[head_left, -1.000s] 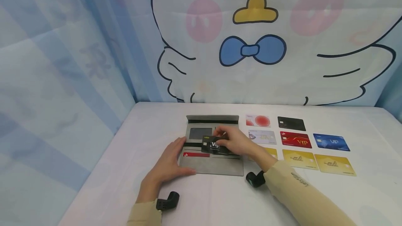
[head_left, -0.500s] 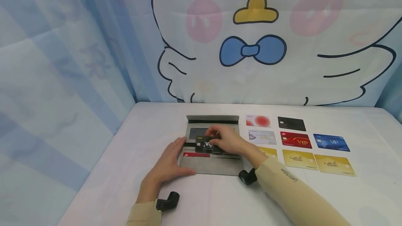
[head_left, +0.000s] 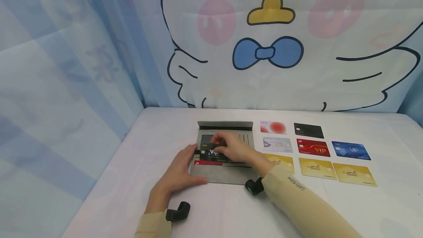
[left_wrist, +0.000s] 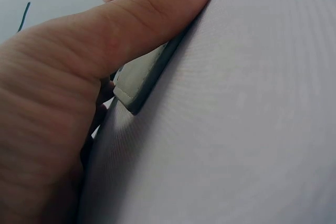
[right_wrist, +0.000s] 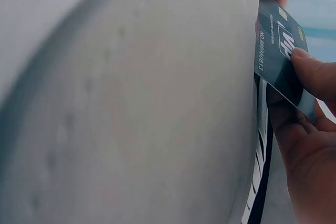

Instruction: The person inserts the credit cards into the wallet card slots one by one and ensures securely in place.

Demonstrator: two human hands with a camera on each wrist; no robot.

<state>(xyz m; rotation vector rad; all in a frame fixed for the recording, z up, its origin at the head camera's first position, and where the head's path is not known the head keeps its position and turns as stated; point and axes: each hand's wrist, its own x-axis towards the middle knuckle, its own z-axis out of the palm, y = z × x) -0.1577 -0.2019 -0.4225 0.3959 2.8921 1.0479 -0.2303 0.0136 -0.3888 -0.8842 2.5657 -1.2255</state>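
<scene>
A grey wallet (head_left: 222, 176) lies unfolded on the white table, a red card (head_left: 208, 163) showing in one of its slots. My left hand (head_left: 178, 170) is spread along the wallet's left side, fingers at the left edge. In the left wrist view its thumb (left_wrist: 147, 17) rests straight across the stitched edge. Over the middle of the wallet, my right hand (head_left: 232, 147) pinches a black VIP card (head_left: 207, 154) between thumb and fingers. The right wrist view shows that card (right_wrist: 273, 51) tilted close to the slots; whether its edge is inside one cannot be told.
Several cards lie in rows right of the wallet: white and red (head_left: 277, 127), black (head_left: 308, 130), silver (head_left: 277, 145), red (head_left: 313, 147), blue (head_left: 351, 150) and gold (head_left: 318, 168). The right forearm passes close to a gold card (head_left: 283, 161). A printed curtain (head_left: 264, 83) hangs behind the table.
My right hand has shifted left across the wallet with the black VIP card, bringing the card toward the left side. The left hand and wallet have stayed put.
</scene>
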